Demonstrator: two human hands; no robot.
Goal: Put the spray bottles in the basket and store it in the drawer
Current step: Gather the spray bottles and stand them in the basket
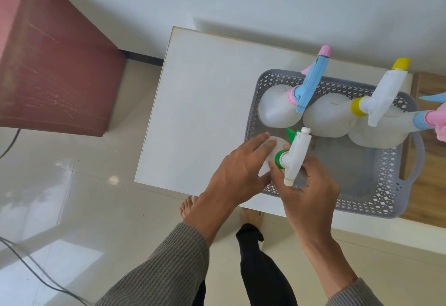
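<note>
A grey perforated basket (376, 199) stands on the right part of a white table (200, 103). Three white spray bottles stand along its far side: one with a blue and pink head (311, 83), one with a white and yellow head (383, 95), one at the right frame edge with a pink and blue head (424, 118). A white bottle with a green collar and white trigger head (295, 158) is at the basket's near left corner. My left hand (239, 173) lies on its body. My right hand (311, 197) grips it at the neck and trigger.
A dark red cabinet (53, 59) stands to the left across a gap of pale tiled floor. Black cables (36, 272) run over the floor at lower left. A wooden surface (427, 185) adjoins the table on the right. My bare feet are under the table's near edge.
</note>
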